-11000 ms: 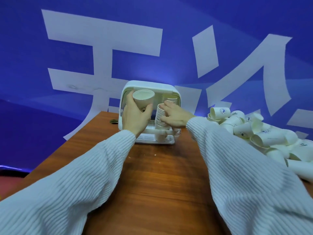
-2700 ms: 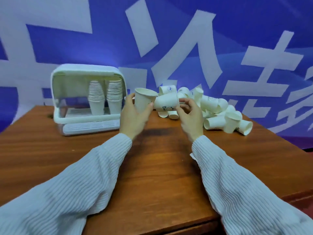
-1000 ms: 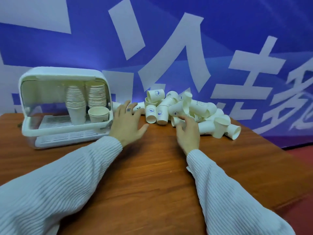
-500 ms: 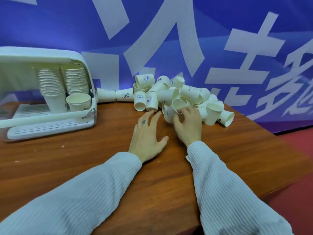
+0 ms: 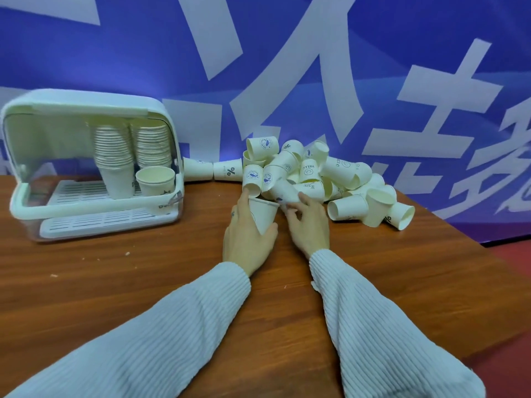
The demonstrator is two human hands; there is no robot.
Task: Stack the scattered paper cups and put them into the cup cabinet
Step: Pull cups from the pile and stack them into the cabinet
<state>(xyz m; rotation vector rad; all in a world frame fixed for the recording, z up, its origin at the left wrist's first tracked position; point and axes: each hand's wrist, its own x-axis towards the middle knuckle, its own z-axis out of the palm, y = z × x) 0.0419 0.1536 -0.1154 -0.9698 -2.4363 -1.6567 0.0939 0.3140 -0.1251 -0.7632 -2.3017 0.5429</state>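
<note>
The left hand (image 5: 247,239) holds one paper cup (image 5: 263,214) upright at the near edge of the cup pile (image 5: 319,179) on the tabletop (image 5: 143,282). The right hand (image 5: 309,222) touches a tipped cup (image 5: 284,192) with curled fingers — grip unclear. The cup cabinet (image 5: 92,165) stands open to the left, two stacks (image 5: 132,150) inside.

A wooden table (image 5: 115,282) stands before a blue banner (image 5: 143,53) with large white characters.
</note>
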